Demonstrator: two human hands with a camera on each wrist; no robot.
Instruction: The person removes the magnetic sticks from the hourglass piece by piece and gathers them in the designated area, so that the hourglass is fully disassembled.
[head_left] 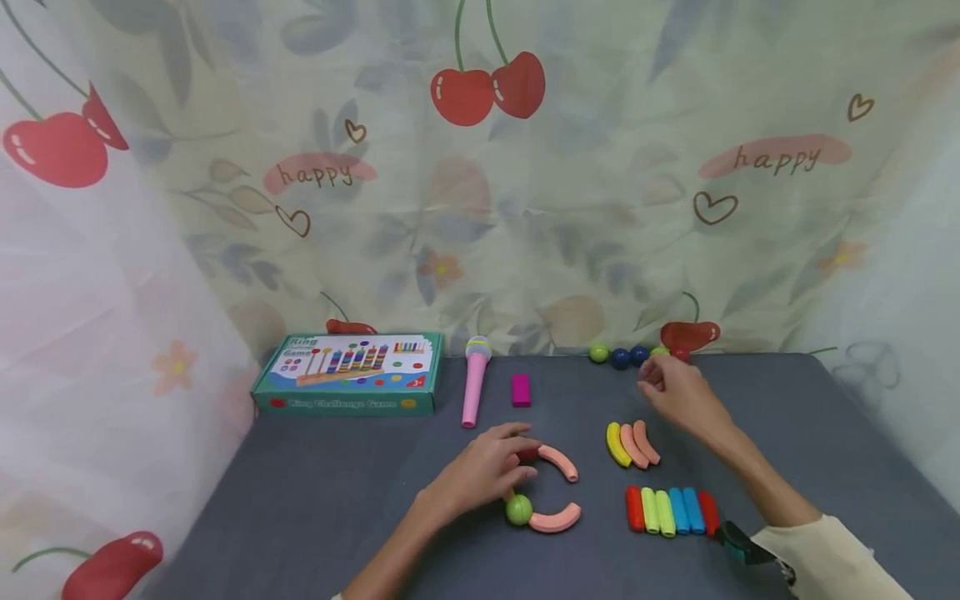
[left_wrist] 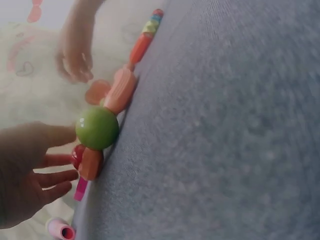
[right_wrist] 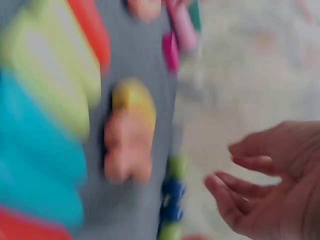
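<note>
My left hand (head_left: 483, 468) hovers low over a partial loop of toy pieces, its fingers spread and gripping nothing. Its thumb overlaps a green ball (left_wrist: 97, 127) in the left wrist view, and its fingertips are right by a red ball (head_left: 529, 453). A curved pink piece (head_left: 559, 463) extends from the red ball, and another pink curved piece (head_left: 556, 518) meets the green one. The loop's left part is hidden behind the hand. Held above the table toward the back right, my right hand (head_left: 682, 396) has loosely bent fingers with nothing between them.
A row of green, blue and red balls (head_left: 620, 358) lines the back edge. Yellow and pink curved pieces (head_left: 633, 444) lie right of centre, behind several coloured straight pieces (head_left: 664, 512). Farther left are a magenta block (head_left: 521, 390), a pink toy microphone (head_left: 474, 383) and a game box (head_left: 345, 404).
</note>
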